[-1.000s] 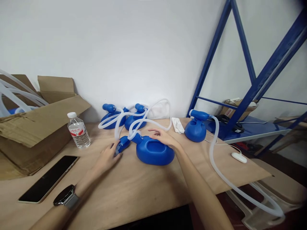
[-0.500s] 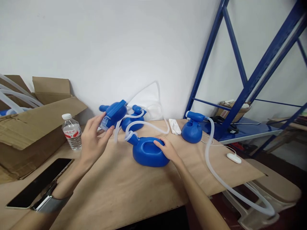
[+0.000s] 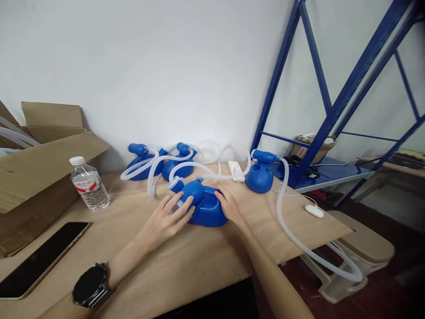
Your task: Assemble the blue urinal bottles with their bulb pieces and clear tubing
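A blue plastic urinal bottle (image 3: 210, 218) lies on the table in front of me. My right hand (image 3: 230, 205) is closed around its right end, by the handle opening. Over the bottle's upper left side, my left hand (image 3: 168, 216) grips a rounded blue urinal head (image 3: 194, 190), which overlaps the bottle from this view. Whether the two touch is hidden. A translucent white hose (image 3: 190, 165) loops from the bottle's neck behind them. Farther back stand another blue bottle (image 3: 177, 169) and one (image 3: 146, 170) at its left, each with a head on top and hose coils.
At right is another hosed bottle (image 3: 259, 180), its hose hanging past the table edge toward a stool (image 3: 360, 237). A water bottle (image 3: 89, 185), phone (image 3: 43, 254) and cardboard box (image 3: 43, 173) occupy the left. A white power strip (image 3: 236, 171) and blue rack (image 3: 315, 150) are also present.
My left hand has brought the blue head down and to the right, from the air onto or just over the bottle. My right hand stays at the bottle's right end. The view shifted slightly.
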`<state>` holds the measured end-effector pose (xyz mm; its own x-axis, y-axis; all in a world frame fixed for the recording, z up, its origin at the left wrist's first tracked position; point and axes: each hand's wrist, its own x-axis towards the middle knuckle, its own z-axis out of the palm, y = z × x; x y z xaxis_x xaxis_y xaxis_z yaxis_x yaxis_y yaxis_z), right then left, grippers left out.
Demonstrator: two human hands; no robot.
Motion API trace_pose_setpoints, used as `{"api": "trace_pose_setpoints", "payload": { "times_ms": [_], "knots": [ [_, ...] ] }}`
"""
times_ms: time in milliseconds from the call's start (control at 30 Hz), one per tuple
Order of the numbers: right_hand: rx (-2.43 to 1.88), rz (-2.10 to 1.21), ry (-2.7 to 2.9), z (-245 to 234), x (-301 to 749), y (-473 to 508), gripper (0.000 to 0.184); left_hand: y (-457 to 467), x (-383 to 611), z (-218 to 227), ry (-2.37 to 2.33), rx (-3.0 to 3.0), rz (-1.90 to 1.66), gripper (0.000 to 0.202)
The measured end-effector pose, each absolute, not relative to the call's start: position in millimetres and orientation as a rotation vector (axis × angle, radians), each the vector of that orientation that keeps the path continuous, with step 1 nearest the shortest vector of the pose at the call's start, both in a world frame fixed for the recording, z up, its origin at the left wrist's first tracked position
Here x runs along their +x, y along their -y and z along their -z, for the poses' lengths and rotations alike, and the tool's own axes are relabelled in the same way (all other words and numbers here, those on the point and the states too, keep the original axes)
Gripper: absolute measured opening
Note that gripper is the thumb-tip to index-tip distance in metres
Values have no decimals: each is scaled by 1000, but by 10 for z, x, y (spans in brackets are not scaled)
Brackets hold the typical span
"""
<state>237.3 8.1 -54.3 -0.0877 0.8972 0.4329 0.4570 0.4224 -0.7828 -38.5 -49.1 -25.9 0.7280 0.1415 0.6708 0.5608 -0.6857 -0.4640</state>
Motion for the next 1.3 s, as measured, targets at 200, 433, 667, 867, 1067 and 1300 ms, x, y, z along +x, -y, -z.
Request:
{"api": "trace_pose_setpoints", "payload": {
  "times_ms": [200,433,667,867,1067,1300],
  "knots": [
    [-1281,-432,1774,469,2267,35,33,176,-16,293,731,-2227,811,40],
    [-1367,-302,1723,573,2229,20,27,53,212,280,841,-2305,677,66],
    [-1588,-119,1600,607,2331,-345,33,163,-205,780,910,-2514,690,90],
    [-1687,5,1437,632,2354,-894,52,74,-367,1082,1222,-2657,842,48],
    [-1304,373,2185,885,2275,-1175,39,43,-330,1110,1423,-2701,715,38],
    [-1548,459,2074,981,1967,-1540,46,57,-321,1049,1444,-2708,680,35]
  ]
}}
